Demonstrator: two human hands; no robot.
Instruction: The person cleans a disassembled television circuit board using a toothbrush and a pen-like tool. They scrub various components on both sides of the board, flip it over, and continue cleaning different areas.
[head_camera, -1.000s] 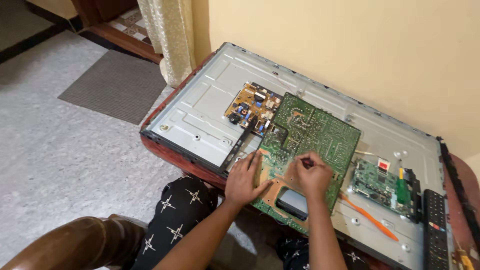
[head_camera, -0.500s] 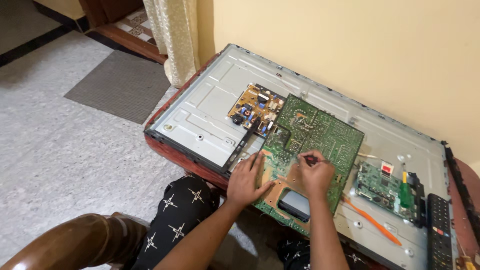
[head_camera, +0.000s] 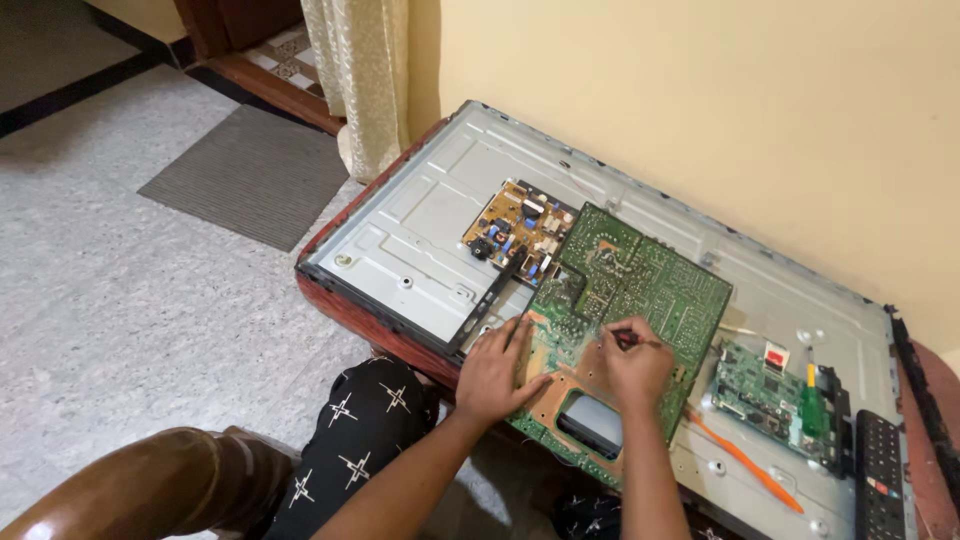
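Nothing has shifted — your left hand (head_camera: 497, 372) lies flat on the green circuit board (head_camera: 640, 290), right hand (head_camera: 637, 365) pinching a thin tool (head_camera: 640, 343) (tip hidden).

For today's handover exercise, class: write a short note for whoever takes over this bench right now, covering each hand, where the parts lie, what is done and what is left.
Left hand: flat on the near-left edge of the large green circuit board, steadying it.
Right hand: pinches a thin dark tool, tip on the board.
The board lies loose and tilted over the open metal back panel.
Done: cover off.
Left: yellow board and small green board untouched.
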